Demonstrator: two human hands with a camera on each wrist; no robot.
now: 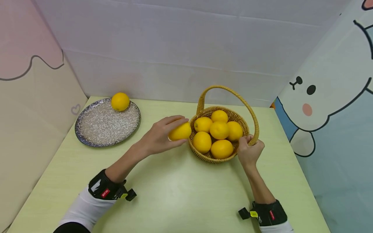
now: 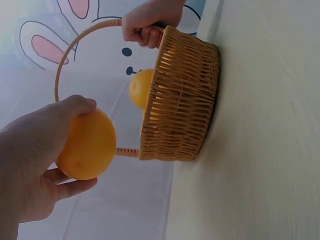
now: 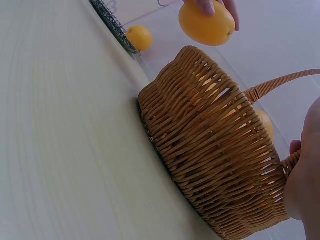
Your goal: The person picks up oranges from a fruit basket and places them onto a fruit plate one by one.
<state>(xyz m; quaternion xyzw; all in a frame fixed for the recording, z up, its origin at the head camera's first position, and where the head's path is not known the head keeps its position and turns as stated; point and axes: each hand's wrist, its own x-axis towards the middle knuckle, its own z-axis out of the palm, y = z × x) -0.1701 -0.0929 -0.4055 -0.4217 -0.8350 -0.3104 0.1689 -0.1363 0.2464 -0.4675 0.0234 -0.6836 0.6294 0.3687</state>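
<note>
My left hand (image 1: 158,136) holds an orange (image 1: 179,131) between thumb and fingers. It is raised above the table, just left of the wicker basket's rim (image 1: 193,149). In the left wrist view, the thumb lies over one side of this orange (image 2: 87,145) and fingertips support the other. Several oranges (image 1: 219,130) lie inside the basket, which stands upright on the table. My right hand (image 1: 250,150) grips the near right base of the basket's arched handle (image 1: 250,111), its fingers curled around it. Much of that hand is cut off in the right wrist view.
At the back left of the pale table (image 1: 175,187) lies a speckled oval plate (image 1: 102,126) with a dark blue rim. One orange (image 1: 120,101) rests near its far edge. A white cloth wall (image 1: 180,64) rises behind, and printed panels (image 1: 323,139) flank both sides.
</note>
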